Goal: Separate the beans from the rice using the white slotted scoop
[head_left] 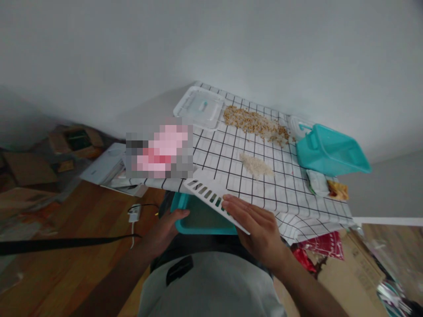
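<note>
My left hand (170,229) grips the left rim of a teal plastic tub (206,230), its thumb over the edge. The tub sits low at my lap, just under the table's front edge. My right hand (256,224) is closed on the right part of a white slotted plastic panel (208,189), fingers lying over its top. The panel is tilted across the tub and partly covers it; its upper left end reaches the table edge. On the cloth beyond lie a small heap of pale granules (256,166) and a longer spread of yellow-brown grains (256,123).
A checked cloth (218,152) covers the table. At the back left is a clear plastic lid (200,108); a blurred-out pink thing (165,147) lies nearer. On the right are a teal bin (330,152) and small packets (319,182). Cardboard boxes (24,169) stand on the floor.
</note>
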{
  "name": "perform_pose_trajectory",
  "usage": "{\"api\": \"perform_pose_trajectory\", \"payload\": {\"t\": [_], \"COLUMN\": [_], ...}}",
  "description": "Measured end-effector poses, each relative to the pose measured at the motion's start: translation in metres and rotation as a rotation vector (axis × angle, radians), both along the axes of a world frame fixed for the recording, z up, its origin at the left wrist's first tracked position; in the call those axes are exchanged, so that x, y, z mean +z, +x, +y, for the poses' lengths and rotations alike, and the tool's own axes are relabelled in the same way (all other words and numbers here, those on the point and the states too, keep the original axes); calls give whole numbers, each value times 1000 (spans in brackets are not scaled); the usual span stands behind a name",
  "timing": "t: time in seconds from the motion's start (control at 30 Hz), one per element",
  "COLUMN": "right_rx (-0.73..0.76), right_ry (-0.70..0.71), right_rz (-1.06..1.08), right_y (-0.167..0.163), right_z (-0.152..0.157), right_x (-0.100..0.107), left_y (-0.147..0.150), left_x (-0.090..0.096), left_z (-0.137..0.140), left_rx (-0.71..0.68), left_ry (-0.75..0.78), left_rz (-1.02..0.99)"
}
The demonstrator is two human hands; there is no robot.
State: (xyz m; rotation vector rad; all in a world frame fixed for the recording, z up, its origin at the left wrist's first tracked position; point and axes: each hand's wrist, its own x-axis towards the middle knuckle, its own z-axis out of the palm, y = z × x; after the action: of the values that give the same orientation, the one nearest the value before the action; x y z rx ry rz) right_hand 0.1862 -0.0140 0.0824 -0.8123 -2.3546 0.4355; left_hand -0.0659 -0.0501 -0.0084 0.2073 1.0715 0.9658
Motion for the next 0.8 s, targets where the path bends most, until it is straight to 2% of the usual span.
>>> {"api": "perform_pose_trajectory", "payload": {"t": [0.1, 0.2, 0.33, 0.53, 0.67, 0.8], "right_rx": [-40, -73, -81, -120, -12, 86], "right_ry": [40, 53, 37, 7, -14, -34], "right_rz": [-4, -6, 37, 94, 46, 7], "right_y": [-8, -15, -19, -22, -22, -17], "right_z": [-15, -26, -27, 21, 53, 58], "right_x": [-3, -2, 1, 3, 5, 6], "left_y": [-1, 2, 6, 4, 0, -4], "left_x": [-2, 4, 11, 5, 2, 7], "left_z": [1, 3, 6, 4, 2, 2], "left_rx": [4, 7, 1, -30, -40, -18], "left_ry": [18, 12, 3, -5, 25, 43], "left_rz": [22, 17, -28, -16, -50, -56]}}
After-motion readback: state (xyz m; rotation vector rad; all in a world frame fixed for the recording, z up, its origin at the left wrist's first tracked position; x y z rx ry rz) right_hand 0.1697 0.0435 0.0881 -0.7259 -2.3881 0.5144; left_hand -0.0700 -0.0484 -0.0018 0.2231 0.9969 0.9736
